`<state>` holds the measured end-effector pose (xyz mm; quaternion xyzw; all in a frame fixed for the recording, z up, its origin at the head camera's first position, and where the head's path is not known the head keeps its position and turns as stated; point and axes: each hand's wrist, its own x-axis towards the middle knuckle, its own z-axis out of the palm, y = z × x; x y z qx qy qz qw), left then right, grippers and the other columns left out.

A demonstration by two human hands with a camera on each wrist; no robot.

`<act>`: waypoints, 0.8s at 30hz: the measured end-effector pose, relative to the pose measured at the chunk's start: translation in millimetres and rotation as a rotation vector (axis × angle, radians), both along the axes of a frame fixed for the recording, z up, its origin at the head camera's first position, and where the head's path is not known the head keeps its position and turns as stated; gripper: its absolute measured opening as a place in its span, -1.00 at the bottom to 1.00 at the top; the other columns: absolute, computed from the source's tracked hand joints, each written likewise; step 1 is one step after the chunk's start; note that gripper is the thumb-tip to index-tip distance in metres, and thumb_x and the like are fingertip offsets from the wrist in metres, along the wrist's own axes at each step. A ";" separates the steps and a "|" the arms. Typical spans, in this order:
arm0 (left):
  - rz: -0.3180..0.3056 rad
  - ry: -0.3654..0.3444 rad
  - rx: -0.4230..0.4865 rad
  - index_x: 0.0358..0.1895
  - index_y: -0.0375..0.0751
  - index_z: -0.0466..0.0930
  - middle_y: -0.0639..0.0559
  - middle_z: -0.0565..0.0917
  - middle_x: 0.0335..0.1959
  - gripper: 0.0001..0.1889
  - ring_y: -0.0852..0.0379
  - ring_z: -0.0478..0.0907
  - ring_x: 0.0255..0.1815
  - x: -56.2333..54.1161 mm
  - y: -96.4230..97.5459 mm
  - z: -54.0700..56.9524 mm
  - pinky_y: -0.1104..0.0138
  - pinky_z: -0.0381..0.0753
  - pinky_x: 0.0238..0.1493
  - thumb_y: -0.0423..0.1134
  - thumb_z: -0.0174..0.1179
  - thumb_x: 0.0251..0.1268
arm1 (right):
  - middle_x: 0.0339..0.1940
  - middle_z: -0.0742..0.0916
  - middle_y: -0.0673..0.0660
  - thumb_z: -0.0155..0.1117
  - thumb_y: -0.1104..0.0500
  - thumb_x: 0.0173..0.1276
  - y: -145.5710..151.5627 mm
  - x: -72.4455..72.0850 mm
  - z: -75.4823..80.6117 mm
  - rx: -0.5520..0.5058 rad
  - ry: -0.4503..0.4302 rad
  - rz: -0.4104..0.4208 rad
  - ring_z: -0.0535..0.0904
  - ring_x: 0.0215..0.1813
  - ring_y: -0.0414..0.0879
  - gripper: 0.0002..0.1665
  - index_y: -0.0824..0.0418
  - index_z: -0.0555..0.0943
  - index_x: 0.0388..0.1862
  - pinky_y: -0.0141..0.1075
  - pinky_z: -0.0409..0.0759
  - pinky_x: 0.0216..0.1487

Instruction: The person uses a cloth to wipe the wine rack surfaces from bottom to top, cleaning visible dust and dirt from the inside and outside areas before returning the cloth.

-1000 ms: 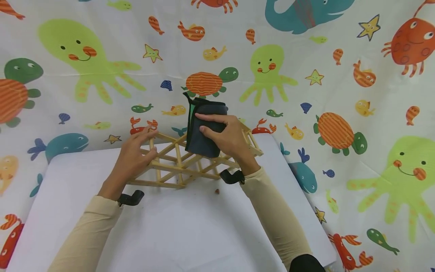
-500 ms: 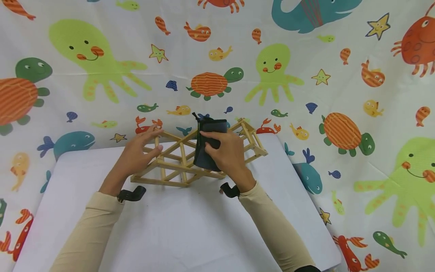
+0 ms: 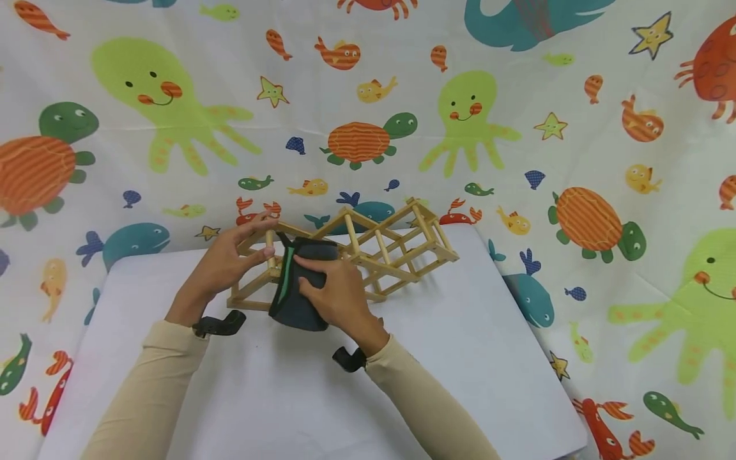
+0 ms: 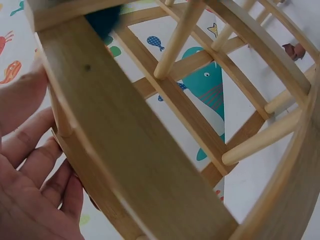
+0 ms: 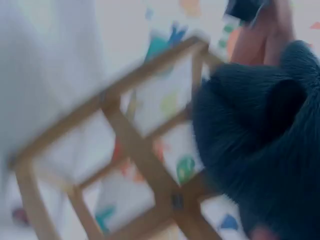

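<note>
A wooden lattice rack of slats and round dowels stands zigzag on the white tabletop. My left hand grips its left end, with the thumb on the near side; in the left wrist view the fingers bend against the edge of a wide slat. My right hand holds a folded dark blue cloth with a green inner side and black edging. The cloth overlaps the rack's left part in the head view. Its fuzzy surface fills the right of the right wrist view.
Behind the white table hangs a white curtain printed with sea animals. A small reddish-brown bit lies on the table near the rack. Black camera mounts sit at both wrists.
My right hand has carried the cloth down and left along the rack, from its middle to its left part. The left hand stays at the rack's left end.
</note>
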<state>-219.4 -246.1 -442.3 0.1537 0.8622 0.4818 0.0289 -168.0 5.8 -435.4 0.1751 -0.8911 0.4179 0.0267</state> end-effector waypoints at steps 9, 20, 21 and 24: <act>0.011 -0.015 -0.039 0.62 0.03 0.37 0.00 0.10 0.78 -0.29 -0.37 -0.02 0.77 0.8 5.3 0.8 -0.57 -0.02 0.53 0.07 0.33 0.50 | 0.11 0.85 0.12 0.46 0.05 0.47 15.2 1.7 -1.2 -0.128 0.059 0.031 0.70 -0.13 -0.23 -0.53 -0.22 0.71 0.32 -0.48 0.66 -0.27; 0.010 -0.001 -0.023 0.63 -0.01 0.35 -0.01 0.09 0.78 -0.30 -0.36 -0.04 0.78 7.5 11.7 3.3 -0.55 -0.05 0.55 0.02 0.33 0.51 | -0.03 0.88 0.11 0.51 0.11 0.39 31.9 6.5 11.4 0.308 0.203 -0.104 0.65 -0.31 -0.09 -0.61 -0.10 0.81 0.19 -0.36 0.51 -0.43; 0.012 0.002 -0.021 0.63 -0.02 0.34 -0.01 0.09 0.78 -0.29 -0.35 -0.04 0.78 8.2 12.0 3.2 -0.55 -0.06 0.56 0.02 0.33 0.51 | 0.00 0.88 0.10 0.52 0.10 0.39 31.6 6.8 12.0 0.276 0.222 -0.099 0.69 -0.25 -0.08 -0.60 -0.10 0.80 0.20 -0.35 0.55 -0.36; 0.014 0.025 0.008 0.63 -0.04 0.35 -0.02 0.11 0.78 -0.31 -0.34 -0.03 0.78 7.7 16.7 0.0 -0.54 -0.07 0.56 -0.02 0.32 0.52 | -0.15 0.90 0.06 0.49 0.04 0.43 29.9 5.6 7.9 0.257 0.229 -0.071 0.66 -0.29 -0.13 -0.58 -0.13 0.77 0.25 -0.38 0.52 -0.33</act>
